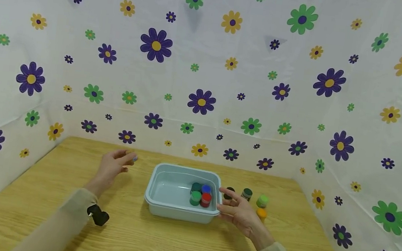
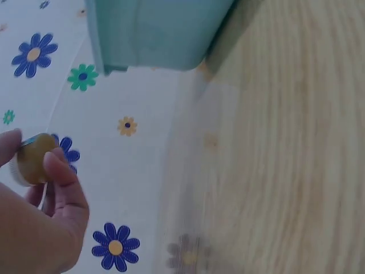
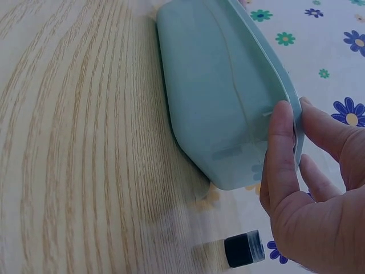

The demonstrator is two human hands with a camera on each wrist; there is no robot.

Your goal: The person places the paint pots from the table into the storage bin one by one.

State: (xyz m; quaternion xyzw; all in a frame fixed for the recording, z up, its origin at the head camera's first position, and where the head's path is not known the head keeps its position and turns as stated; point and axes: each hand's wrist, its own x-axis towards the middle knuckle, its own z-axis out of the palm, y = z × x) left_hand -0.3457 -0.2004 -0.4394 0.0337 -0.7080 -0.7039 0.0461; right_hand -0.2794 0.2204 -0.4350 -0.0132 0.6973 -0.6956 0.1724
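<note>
My left hand (image 1: pixel 112 168) is left of the pale blue plastic basin (image 1: pixel 172 209), pinching a small jar (image 2: pixel 37 160) between thumb and fingers. In the left wrist view the jar looks ochre-brown with a whitish ridged end; in the head view it is mostly hidden by the fingers. My right hand (image 1: pixel 240 214) holds the basin's right rim, with fingers on both sides of that edge in the right wrist view. Inside the basin's right end sit a red jar (image 1: pixel 205 200), a green jar (image 1: pixel 195 198), a blue jar (image 1: pixel 206 189) and a dark green jar (image 1: pixel 196 187).
Right of the basin, beyond my right hand, stand a black jar (image 1: pixel 229 191), a dark green jar (image 1: pixel 247 194), a light green jar (image 1: pixel 262 200) and an orange jar (image 1: pixel 261 213). The wooden table (image 1: pixel 156 241) meets a flower-patterned white sheet (image 1: pixel 176 80) at its back and sides.
</note>
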